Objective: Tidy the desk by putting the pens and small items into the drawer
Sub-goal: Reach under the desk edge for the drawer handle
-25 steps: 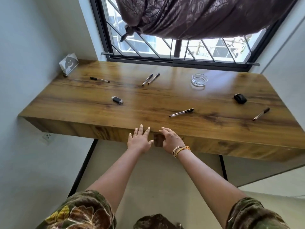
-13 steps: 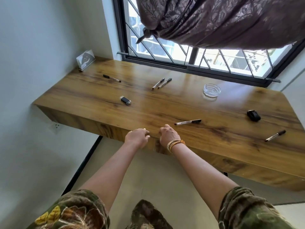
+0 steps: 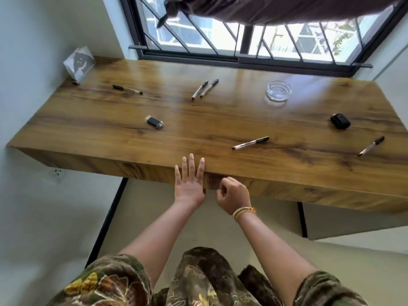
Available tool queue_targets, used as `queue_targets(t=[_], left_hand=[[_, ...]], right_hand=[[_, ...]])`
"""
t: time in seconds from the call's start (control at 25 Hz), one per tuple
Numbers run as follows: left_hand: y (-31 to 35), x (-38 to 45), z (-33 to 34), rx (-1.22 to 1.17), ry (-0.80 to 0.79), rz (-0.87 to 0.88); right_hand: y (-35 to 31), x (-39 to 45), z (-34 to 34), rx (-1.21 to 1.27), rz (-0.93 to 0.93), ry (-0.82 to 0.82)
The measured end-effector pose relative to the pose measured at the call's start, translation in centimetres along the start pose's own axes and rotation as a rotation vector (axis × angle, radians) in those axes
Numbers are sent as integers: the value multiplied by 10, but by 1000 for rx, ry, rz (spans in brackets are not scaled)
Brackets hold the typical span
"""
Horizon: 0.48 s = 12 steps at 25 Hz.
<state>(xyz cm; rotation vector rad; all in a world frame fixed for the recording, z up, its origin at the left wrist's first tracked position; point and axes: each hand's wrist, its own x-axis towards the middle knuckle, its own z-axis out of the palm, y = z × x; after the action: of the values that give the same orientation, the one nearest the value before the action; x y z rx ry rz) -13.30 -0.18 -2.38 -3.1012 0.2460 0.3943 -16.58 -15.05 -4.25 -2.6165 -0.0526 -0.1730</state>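
Observation:
Several black-capped pens lie scattered on the wooden desk (image 3: 220,115): one at the back left (image 3: 127,89), a pair near the window (image 3: 204,89), one near the front (image 3: 250,142) and one at the right (image 3: 371,146). A black lighter (image 3: 154,122) lies left of centre and a small black case (image 3: 340,121) at the right. My left hand (image 3: 189,184) lies flat and open against the desk's front face. My right hand (image 3: 234,195) is curled into a fist beside a notch in the drawer front (image 3: 213,182). The drawer looks closed.
A glass ashtray (image 3: 278,91) stands at the back right, under the barred window (image 3: 242,36). A folded card (image 3: 79,64) leans in the back left corner against the wall. A wall socket (image 3: 56,172) sits below the desk's left end.
My left hand has opened from a fist and now lies flat on the desk front. My right hand has slid down off the top edge and curled at the notch. The view has tilted downward.

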Motion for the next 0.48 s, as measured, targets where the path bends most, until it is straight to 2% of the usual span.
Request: queue_targets(t=[0.04, 0.08, 0.12, 0.16, 0.2, 0.24, 0.32, 0.36, 0.4, 0.48], left_hand=[[4, -2, 4, 11, 11, -2], [7, -4, 8, 28, 31, 8], [11, -4, 14, 59, 70, 36], [15, -6, 20, 105, 132, 95], [20, -10, 29, 141, 210, 176], [27, -16, 41, 141, 286, 271], [44, -32, 71, 12, 379, 466], [54, -38, 84, -139, 336, 475], [65, -39, 96, -358, 228, 392], [88, -32, 102, -869, -22, 43]], right_hand=[[10, -11, 9, 62, 155, -7], [21, -14, 18, 179, 394, 9], [33, -10, 26, 412, 723, 56], [42, -1, 30, 773, 1055, 129], [53, 7, 35, 1168, 1280, 205], [63, 11, 38, 1432, 1415, 259], [88, 10, 41, 1576, 1535, 289], [99, 10, 36, 1637, 1561, 311], [111, 11, 29, 1694, 1565, 339], [135, 14, 17, 1796, 1516, 402]])
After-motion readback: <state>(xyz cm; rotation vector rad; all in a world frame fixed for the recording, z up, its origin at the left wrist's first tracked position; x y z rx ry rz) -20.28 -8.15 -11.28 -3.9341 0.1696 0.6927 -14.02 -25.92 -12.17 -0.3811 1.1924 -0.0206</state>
